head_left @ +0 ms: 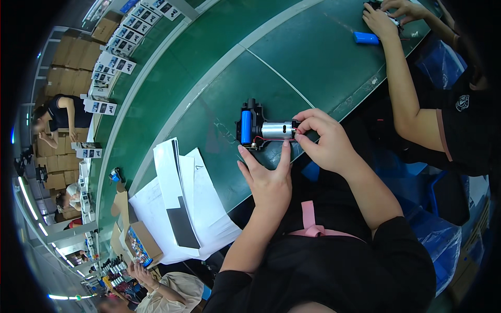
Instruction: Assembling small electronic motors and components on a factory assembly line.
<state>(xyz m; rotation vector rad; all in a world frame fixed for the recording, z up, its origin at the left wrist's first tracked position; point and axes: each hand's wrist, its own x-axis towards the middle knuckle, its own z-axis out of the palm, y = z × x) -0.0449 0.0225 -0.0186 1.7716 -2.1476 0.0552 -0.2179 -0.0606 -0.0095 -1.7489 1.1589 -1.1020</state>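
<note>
A black plastic housing [255,106] lies on the green table, holding a blue cylindrical battery [246,127]. Extending right from it is a silver cylindrical motor [276,130] with a thin red wire along its near side. My left hand [269,185] has its fingers spread, one fingertip at the housing's near edge and the thumb against the motor's near side. At the motor's right end, my right hand [330,143] pinches it by the wire terminals. The fingertips partly cover that end.
White sheets [209,208] and a grey-and-white folded card [180,208] lie at left. Past them stands an open cardboard box [143,242] of small parts. A co-worker's hands [383,21] work at the far right beside another blue battery [366,38]. White printed boxes [117,62] line the far side.
</note>
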